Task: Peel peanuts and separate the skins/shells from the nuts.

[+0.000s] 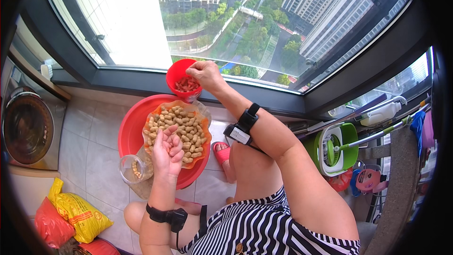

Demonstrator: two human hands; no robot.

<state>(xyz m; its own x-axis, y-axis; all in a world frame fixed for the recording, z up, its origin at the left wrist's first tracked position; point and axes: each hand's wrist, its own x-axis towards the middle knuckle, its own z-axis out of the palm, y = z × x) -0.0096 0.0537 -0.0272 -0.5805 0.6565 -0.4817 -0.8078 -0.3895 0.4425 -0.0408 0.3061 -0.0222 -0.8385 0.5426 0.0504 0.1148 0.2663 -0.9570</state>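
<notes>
Unshelled peanuts [191,127] fill an orange scalloped tray [206,148] resting in a large red plastic basin [129,127]. Palm up above them is my left hand [168,150], its fingers loosely curled; whether something small lies in the palm is unclear. My right hand [207,74] is at the right side of a red cup-shaped container [174,71], with thumb and fingertips pinched together over its opening. Anything between those fingertips is too small to tell. Reddish pieces [187,84] lie inside the container. Left of my left hand, a clear jar [124,173] holds a few pale kernels [136,170].
A tall window [226,42] rises beyond the basin. A front-loading washing machine [32,127] is at the left, with a yellow plastic bag [83,216] and a red bag [53,223] below it. A green mop bucket [348,152] stands at the right.
</notes>
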